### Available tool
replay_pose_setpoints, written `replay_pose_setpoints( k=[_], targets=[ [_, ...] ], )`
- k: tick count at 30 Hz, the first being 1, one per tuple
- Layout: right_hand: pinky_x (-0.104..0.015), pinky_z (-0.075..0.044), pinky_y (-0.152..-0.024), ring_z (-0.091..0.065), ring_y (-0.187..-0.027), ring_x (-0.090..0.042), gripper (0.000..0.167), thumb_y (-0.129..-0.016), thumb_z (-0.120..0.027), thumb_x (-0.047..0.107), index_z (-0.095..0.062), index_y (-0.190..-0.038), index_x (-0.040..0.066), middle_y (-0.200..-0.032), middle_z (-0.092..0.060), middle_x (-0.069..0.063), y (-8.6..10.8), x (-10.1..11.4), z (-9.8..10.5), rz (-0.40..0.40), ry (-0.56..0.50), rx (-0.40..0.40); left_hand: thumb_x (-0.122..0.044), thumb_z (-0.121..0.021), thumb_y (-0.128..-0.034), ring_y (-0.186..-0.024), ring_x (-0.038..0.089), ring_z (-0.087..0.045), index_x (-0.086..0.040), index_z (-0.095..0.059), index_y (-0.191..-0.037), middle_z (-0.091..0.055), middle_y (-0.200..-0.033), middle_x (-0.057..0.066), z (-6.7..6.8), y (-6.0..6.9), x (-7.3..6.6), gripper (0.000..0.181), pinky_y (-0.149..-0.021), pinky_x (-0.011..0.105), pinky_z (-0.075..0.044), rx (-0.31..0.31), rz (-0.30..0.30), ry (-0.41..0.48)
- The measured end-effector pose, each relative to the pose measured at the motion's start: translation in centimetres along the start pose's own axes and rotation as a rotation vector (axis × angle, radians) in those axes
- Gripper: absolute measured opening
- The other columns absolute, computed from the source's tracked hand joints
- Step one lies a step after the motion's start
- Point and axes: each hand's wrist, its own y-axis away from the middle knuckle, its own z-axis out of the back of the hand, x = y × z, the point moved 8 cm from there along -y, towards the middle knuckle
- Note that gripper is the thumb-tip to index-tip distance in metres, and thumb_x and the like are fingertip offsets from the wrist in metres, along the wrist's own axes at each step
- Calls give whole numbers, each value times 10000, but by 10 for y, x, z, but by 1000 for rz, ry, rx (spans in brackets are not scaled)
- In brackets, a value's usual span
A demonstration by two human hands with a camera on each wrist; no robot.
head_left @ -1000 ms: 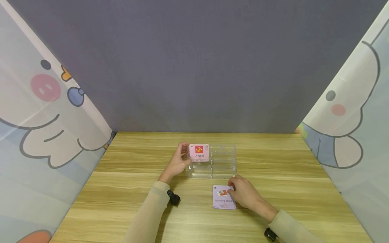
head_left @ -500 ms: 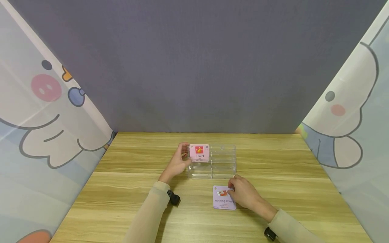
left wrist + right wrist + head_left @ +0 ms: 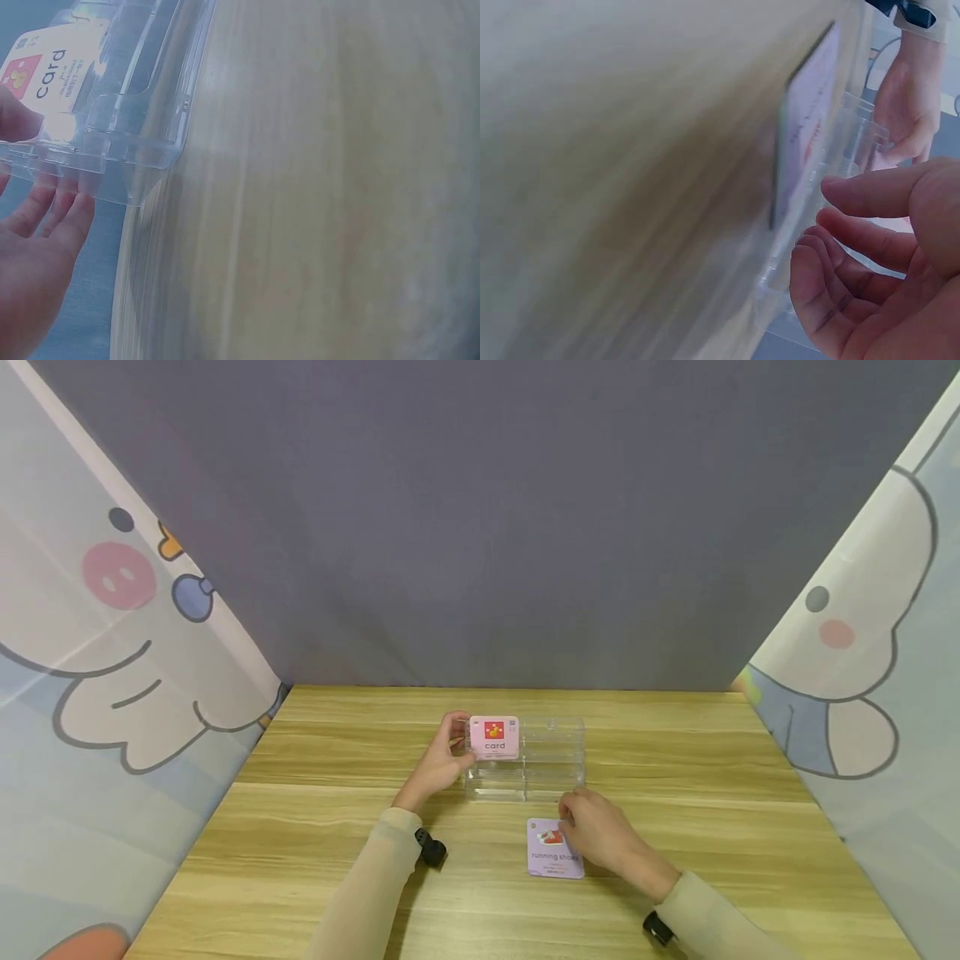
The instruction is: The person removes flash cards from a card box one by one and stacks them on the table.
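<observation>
A clear plastic rack with several compartments (image 3: 553, 770) stands on the table, its front also in view in the left wrist view (image 3: 142, 67). A pink card marked "card" (image 3: 495, 739) sits in its upper left part. My left hand (image 3: 437, 768) grips the rack's left side, thumb in front and fingers behind (image 3: 64, 217). A lilac card reading "running shoes" (image 3: 553, 858) lies flat on the table in front of the rack. Over that card's upper right corner is my right hand (image 3: 603, 835), fingers loosely curled, with nothing between thumb and fingertips in the right wrist view (image 3: 885, 262).
The wood-grain table (image 3: 337, 760) ends at a grey-blue panel (image 3: 495, 543) behind the rack. Curtains with cartoon figures hang at the left (image 3: 45, 577) and right (image 3: 862, 693).
My right hand has shifted slightly to the left above the lilac card. The left hand, the rack and both cards have kept their places.
</observation>
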Motion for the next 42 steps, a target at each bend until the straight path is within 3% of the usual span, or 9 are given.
replay_pose_setpoints(
  k=[9, 27, 42],
  targets=[
    [-331, -500, -624, -534, -713, -130, 89, -857, -760, 92, -703, -923, 78, -815, -573, 35, -11, 9, 9, -5, -11, -15, 116, -600, -889, -1281, 454, -432, 30, -332, -1464, -475, -1326, 284, 1, 10, -33, 640, -1164, 565, -328, 3, 17, 38],
    [-271, -497, -649, -527, -741, -99, 100, -878, -783, 145, -708, -934, 110, -821, -583, 56, -25, 19, 39, 45, -105, -103, 109, -605, -894, -1280, 456, -436, 27, -336, -1464, -477, -1329, 286, 0, 10, -34, 636, -1162, 573, -328, 11, 21, 33],
    [-319, -525, -702, -576, -800, -157, 117, -877, -770, 124, -694, -961, 96, -872, -623, 19, -38, 28, 64, 104, -170, -223, 103, -605, -896, -1269, 472, -436, 18, -345, -1440, -470, -1314, 299, -1, 11, -37, 609, -1154, 586, -334, 29, 11, 23]
  ],
)
